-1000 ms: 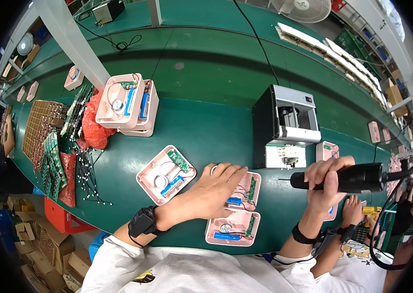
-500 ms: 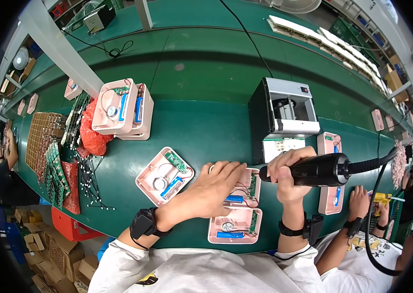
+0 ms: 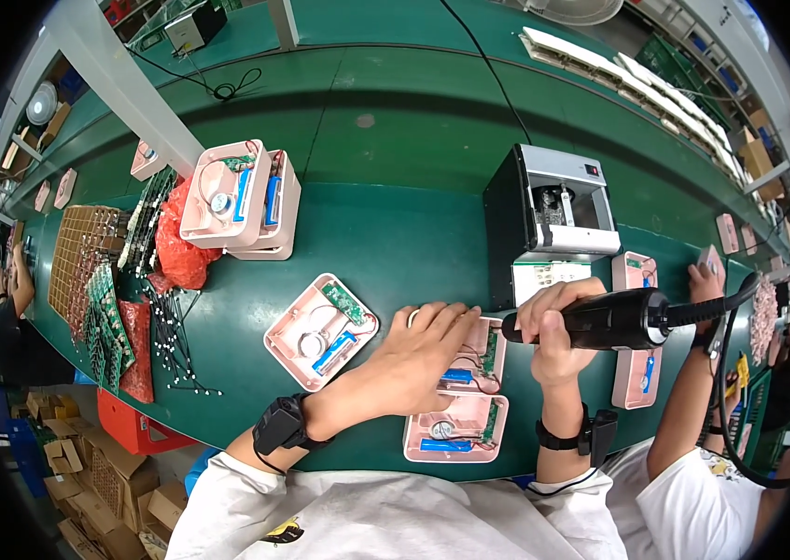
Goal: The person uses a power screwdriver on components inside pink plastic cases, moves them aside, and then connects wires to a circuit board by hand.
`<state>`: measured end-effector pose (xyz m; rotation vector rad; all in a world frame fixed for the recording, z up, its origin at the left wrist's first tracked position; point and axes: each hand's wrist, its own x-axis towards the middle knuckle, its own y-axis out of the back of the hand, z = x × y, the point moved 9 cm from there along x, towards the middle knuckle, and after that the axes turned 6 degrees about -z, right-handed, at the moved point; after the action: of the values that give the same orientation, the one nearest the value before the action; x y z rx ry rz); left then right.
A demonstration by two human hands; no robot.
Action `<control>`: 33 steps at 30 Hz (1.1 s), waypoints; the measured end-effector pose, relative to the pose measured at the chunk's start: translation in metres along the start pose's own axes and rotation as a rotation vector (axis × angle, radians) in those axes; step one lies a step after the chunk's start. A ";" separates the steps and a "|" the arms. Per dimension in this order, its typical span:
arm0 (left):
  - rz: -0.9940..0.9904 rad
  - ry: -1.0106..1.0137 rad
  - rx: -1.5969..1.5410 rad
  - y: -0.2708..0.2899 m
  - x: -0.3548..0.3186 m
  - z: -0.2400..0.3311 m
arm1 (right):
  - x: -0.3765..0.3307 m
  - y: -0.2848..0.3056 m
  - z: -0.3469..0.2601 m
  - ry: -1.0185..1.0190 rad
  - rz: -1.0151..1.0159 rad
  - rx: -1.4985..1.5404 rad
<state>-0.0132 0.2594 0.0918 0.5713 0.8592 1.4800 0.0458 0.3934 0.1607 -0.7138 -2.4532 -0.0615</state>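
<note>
My right hand (image 3: 558,327) is wrapped round a black corded electric screwdriver (image 3: 614,320), which lies nearly level with its nose toward the left. Its nose is beside the right rim of an open pink plastic case (image 3: 494,338). Across that case lies my left hand (image 3: 427,350), fingers at the far side and thumb near the close side, covering much of the inside. A blue battery, wires and a green circuit board show past the fingers. Closer to me, touching it, is a second pink case (image 3: 423,446). Another pink case (image 3: 287,341) sits tilted to the left of my hand.
Stacked pink cases (image 3: 275,245) stand at the back left beside a red bag (image 3: 185,245) and bundled wires (image 3: 175,341). A black and silver bench machine (image 3: 558,210) stands beyond my right hand. At right are more pink cases (image 3: 628,387) and a co-worker's arm (image 3: 689,383).
The co-worker's hand at right has moved farther away and now holds a small pale piece. My hands and the screwdriver stay almost in place; the view has shifted slightly.
</note>
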 end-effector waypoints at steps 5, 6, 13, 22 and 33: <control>0.008 0.031 0.008 0.001 -0.006 -0.010 | 0.010 0.006 -0.030 0.094 -0.022 0.019; 0.010 0.053 -0.003 0.004 -0.007 -0.013 | 0.018 0.016 -0.050 0.167 -0.020 0.032; -0.006 0.149 -0.012 0.016 -0.020 -0.024 | 0.041 0.047 -0.073 0.259 0.041 -0.176; 0.034 0.167 -0.031 0.015 -0.019 -0.024 | 0.006 0.008 -0.070 0.083 -0.052 0.081; 0.065 0.142 -0.041 0.011 -0.020 -0.025 | -0.026 -0.029 -0.023 -0.051 -0.157 0.033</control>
<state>-0.0372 0.2363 0.0881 0.4721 0.9255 1.6083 0.0611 0.3521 0.1694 -0.5141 -2.5489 -0.0644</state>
